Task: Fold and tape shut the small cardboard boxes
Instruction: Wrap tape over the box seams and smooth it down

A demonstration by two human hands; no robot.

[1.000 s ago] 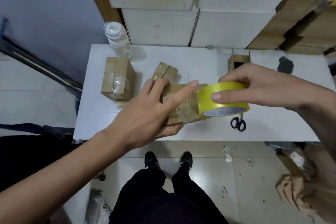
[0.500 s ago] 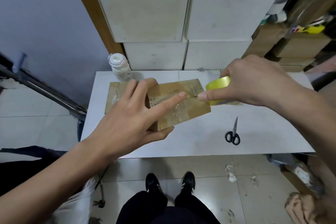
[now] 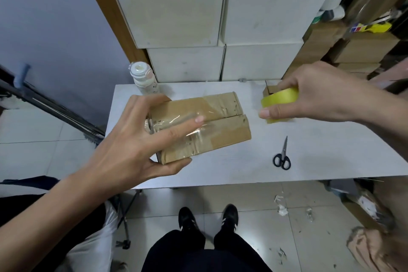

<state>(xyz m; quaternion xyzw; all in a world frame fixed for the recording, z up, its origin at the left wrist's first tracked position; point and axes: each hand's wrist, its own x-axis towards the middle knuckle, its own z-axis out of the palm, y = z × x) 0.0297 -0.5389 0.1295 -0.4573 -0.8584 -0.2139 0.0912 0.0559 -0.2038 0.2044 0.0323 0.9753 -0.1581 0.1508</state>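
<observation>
A small brown cardboard box [image 3: 223, 126] is held above the white table [image 3: 331, 152], its two top flaps closed with clear tape across part of the seam. My left hand [image 3: 141, 143] grips the box's left end, thumb underneath and fingers stretched over the top, the index finger pressing the tape. My right hand [image 3: 315, 93] holds a yellow tape roll [image 3: 279, 98] to the right of the box, apart from it. A second small open box [image 3: 270, 89] peeks out behind the roll, mostly hidden.
Black-handled scissors [image 3: 282, 154] lie on the table right of centre. A white bottle [image 3: 144, 78] stands at the table's back left corner. Large white cartons [image 3: 176, 11] are stacked behind, brown cartons [image 3: 364, 48] at the right. My black shoes [image 3: 207, 216] stand below the table's front edge.
The tape roll has moved right, away from the box's end. The box is turned so more of its top shows, and my left index finger lies along the tape.
</observation>
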